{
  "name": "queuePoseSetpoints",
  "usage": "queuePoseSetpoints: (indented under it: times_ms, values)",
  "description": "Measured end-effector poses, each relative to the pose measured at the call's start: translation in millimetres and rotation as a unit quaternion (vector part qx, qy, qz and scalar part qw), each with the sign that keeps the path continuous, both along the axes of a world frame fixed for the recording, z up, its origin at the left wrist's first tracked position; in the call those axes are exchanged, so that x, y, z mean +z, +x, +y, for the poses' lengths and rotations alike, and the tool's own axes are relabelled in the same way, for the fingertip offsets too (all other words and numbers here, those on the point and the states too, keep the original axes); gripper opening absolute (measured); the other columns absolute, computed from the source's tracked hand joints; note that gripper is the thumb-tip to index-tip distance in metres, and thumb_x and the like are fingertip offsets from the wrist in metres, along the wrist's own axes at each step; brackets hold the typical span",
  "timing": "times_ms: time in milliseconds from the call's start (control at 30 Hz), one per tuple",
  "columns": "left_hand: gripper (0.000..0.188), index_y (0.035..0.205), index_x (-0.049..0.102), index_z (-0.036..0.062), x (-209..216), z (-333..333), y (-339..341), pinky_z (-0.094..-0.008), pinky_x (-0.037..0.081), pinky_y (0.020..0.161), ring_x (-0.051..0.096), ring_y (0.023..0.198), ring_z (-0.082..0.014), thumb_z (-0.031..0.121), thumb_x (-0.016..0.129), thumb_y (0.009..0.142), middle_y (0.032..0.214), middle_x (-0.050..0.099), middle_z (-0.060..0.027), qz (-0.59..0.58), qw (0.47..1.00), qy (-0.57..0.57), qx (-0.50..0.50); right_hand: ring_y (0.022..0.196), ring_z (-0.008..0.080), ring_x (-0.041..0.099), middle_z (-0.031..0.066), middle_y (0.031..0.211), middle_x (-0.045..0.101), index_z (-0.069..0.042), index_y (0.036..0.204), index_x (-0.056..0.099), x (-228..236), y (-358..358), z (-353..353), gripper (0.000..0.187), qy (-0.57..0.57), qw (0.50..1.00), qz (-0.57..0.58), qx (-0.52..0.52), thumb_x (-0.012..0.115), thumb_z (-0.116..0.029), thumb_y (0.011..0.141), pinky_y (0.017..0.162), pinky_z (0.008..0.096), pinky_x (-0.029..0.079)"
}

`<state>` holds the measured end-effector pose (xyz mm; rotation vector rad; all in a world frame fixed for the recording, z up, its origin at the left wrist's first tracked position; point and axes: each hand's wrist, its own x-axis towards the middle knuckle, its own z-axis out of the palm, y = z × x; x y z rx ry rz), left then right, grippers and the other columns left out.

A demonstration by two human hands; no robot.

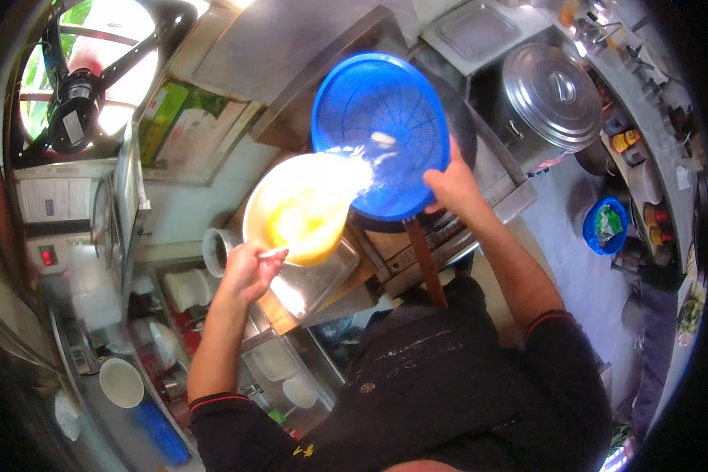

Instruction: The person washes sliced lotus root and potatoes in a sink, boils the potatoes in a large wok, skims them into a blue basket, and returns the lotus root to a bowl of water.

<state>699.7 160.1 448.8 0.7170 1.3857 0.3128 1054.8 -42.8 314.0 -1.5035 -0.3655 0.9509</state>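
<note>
My left hand [252,271] grips the near rim of a yellow bowl [326,245], which tilts toward a blue plastic strainer basket [350,90]. At the bowl's far lip, a bright whitish stream [358,169] spills into the basket; it looks like water. Yellowish contents, partly washed out by glare, show inside the bowl. The basket's right rim is held in my right hand [452,185], fingers curled around it. A small pale piece [383,138] lies against its mesh. Behind the basket shows the edge of a dark round pan [462,130], mostly hidden.
A brown wooden handle [425,263] sticks out below the basket toward my body. At upper right stands a large lidded steel pot [543,94]. A metal tray [322,287] lies beneath the bowl. A blue-lined bin [594,232] is on the floor at right; shelves line that wall.
</note>
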Motion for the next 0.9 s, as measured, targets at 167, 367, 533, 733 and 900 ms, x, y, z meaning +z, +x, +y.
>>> queuePoseSetpoints:
  times_ms: [167,367,533,733,900]
  values:
    - [0.047,0.135,0.035,-0.0205,7,15,30,-0.039,0.061,0.07,0.068,0.088,-0.0375,-0.001,0.039,0.092,0.114,0.06,-0.039,0.057,0.998,0.031,-0.013,0.087,0.0336,0.075,0.0251,0.116,0.065,0.007,0.141,0.04,-1,9,2,0.063,-0.017,1.0,0.017,-0.008,0.065,-0.007,0.085,0.059,0.0406,0.068]
    - [0.042,0.127,0.042,-0.0198,12,22,69,-0.0346,0.065,0.063,0.071,0.076,-0.0307,0.0,0.037,0.09,0.103,0.066,-0.0327,0.102,0.985,0.125,-0.064,0.092,0.0375,0.075,0.0286,0.122,0.064,0.006,0.144,0.041,-6,17,4,0.067,-0.03,0.999,0.016,-0.017,0.067,-0.006,0.083,0.06,0.0405,0.069]
    - [0.04,0.13,0.045,-0.0146,16,19,90,-0.0359,0.066,0.059,0.075,0.075,-0.0343,0.0,0.034,0.094,0.107,0.067,-0.0319,0.121,0.968,0.2,-0.092,0.095,0.0383,0.074,0.0287,0.13,0.058,0.001,0.151,0.028,-17,11,16,0.077,-0.03,0.998,-0.046,-0.001,0.066,-0.006,0.084,0.059,0.0403,0.068]
    - [0.037,0.137,0.045,-0.0035,5,26,107,-0.0319,0.064,0.052,0.075,0.07,-0.0319,0.018,0.041,0.108,0.111,0.069,-0.0278,0.117,0.951,0.265,-0.109,0.102,0.0414,0.073,0.0308,0.148,0.047,-0.008,0.167,-0.005,13,1,26,0.105,-0.013,0.998,0.052,0.02,0.064,-0.007,0.087,0.059,0.0396,0.068]
    - [0.034,0.138,0.044,0.0021,0,23,134,-0.0315,0.061,0.045,0.074,0.062,-0.0286,0.023,0.039,0.112,0.104,0.071,-0.0263,0.118,0.931,0.324,-0.115,0.095,0.0365,0.074,0.0307,0.145,0.049,-0.008,0.165,-0.004,15,-19,39,0.1,-0.027,0.999,0.04,0.012,0.062,-0.004,0.089,0.056,0.0355,0.068]
